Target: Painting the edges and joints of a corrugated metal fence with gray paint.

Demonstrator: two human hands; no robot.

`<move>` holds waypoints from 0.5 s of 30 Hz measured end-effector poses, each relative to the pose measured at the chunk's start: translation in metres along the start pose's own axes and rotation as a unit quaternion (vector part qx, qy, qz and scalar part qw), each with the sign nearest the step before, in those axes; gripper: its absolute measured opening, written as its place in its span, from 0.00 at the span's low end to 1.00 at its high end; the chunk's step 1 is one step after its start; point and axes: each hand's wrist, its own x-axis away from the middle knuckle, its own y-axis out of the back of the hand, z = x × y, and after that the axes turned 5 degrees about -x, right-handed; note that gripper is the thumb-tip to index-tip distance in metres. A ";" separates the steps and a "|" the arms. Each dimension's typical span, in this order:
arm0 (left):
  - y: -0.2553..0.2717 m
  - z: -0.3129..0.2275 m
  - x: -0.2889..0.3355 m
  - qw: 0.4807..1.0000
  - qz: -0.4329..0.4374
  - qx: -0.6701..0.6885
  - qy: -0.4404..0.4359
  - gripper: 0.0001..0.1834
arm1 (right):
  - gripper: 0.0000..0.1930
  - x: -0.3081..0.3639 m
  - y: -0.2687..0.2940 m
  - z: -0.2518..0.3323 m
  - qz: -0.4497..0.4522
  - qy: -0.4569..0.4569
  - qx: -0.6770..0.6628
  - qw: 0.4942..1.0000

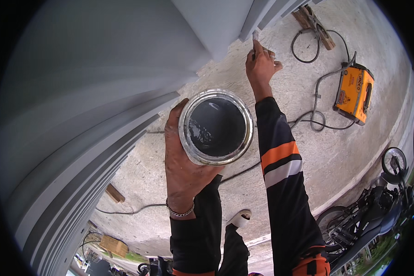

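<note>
An open metal can (185, 138) of grey paint (218, 129) is held up by my left hand (179, 161), its fingers and thumb wrapped round the side. The can's rim is smeared with paint. My right hand (261, 69) reaches forward to the lower edge of the grey slatted metal panel (247, 27). Its fingers are bent together around a small pale-tipped thing (255, 35), mostly hidden, whose kind I cannot make out. The tip meets or nearly meets the panel edge. Grey paint-coloured surfaces (101, 55) fill the left side of the view.
On the concrete floor (322, 170), an orange and black welding machine (354, 93) sits at the right, with black cables (315, 110) trailing from it. Wood pieces (317, 27) lie at the far right and a wood block (115, 193) near the panel. A motorcycle (368, 216) is at the lower right.
</note>
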 end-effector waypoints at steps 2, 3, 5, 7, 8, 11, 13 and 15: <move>-0.005 -0.003 -0.001 1.000 -0.001 0.012 -0.016 0.62 | 0.24 -0.010 0.000 -0.007 0.009 0.066 0.072 0.995; -0.005 -0.003 -0.002 1.000 0.000 0.009 -0.017 0.62 | 0.24 -0.011 0.001 -0.007 0.009 0.064 0.070 0.995; -0.007 -0.003 -0.003 1.000 0.001 0.006 -0.017 0.61 | 0.25 -0.014 0.008 -0.013 0.024 0.122 0.144 0.982; -0.007 -0.005 -0.004 1.000 0.001 0.014 -0.020 0.61 | 0.24 -0.005 0.017 -0.018 0.027 0.133 0.147 0.980; -0.007 -0.006 -0.005 0.999 0.000 0.023 -0.023 0.61 | 0.24 0.001 0.022 -0.019 0.028 0.145 0.152 0.977; -0.010 -0.011 -0.006 1.000 0.002 0.019 -0.019 0.61 | 0.23 0.004 0.026 -0.032 0.068 0.182 0.162 0.968; -0.014 -0.011 -0.006 0.999 -0.001 0.033 -0.031 0.61 | 0.23 -0.004 0.029 -0.033 0.084 0.207 0.164 0.961; -0.015 -0.010 -0.007 0.998 -0.005 0.044 -0.044 0.61 | 0.22 -0.017 0.032 -0.031 0.059 0.207 0.176 0.961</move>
